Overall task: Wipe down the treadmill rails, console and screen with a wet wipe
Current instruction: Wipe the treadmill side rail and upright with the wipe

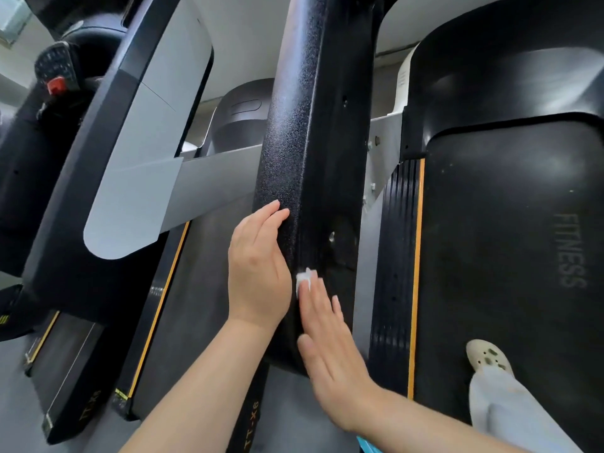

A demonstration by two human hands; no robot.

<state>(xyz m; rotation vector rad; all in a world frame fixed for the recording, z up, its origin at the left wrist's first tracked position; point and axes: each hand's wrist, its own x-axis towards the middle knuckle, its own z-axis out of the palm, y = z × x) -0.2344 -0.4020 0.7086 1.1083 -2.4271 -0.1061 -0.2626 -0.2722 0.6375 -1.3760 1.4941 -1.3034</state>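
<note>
Head view, rail: we are looking down along the black textured rail [304,142] of the treadmill, which is running up the middle of the frame between the belt [510,256] on the right and a neighbouring treadmill [98,178] on the left.
Head view, wet wipe: the wet wipe [303,278] is lying on the rail's upper face, mostly covered, with only a small white corner showing past the fingertips.
Head view, right hand: our right hand [330,351] is lying flat with fingers straight, pressing the wipe onto the rail rather than gripping it.
Head view, left hand: our left hand [258,266] is resting flat and relaxed against the rail's left side, holding nothing.
Head view, step: we are judging this to be the rail wipe, with the console and screen out of view.
Head view, doing it well: we are advising steady palm pressure, long overlapping strokes along the rail, and spreading the bunched wipe so more cloth is meeting the grained surface.
Head view, risk: the wipe is likely to slip out from under flat fingers.
</note>
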